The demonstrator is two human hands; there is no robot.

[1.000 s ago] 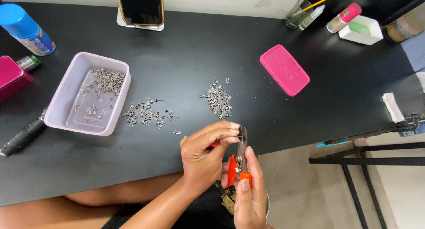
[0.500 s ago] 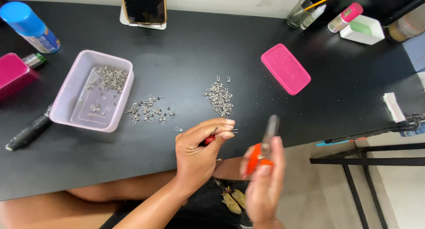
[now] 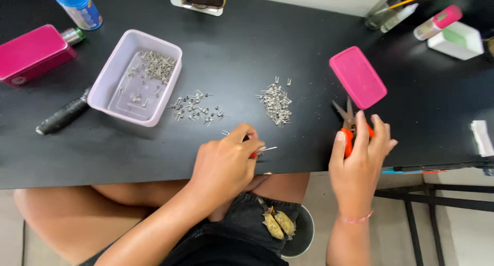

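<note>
A pale tray of small metal bits sits on the black table. The left hand pinches a thin red-tipped pin at the table's edge. The right hand grips orange cutters, blades apart, just below a pink lid.

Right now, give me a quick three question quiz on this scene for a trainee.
1. True or false: the right hand rests on orange-handled snips lying on the black table.
2. What does the left hand pinch? A) a thin metal pin with a red part B) a pencil C) the pink lid
3. Fill in: small metal pieces lie inside the pale ___ tray.

Key: 1 true; 2 A; 3 lilac.
</note>
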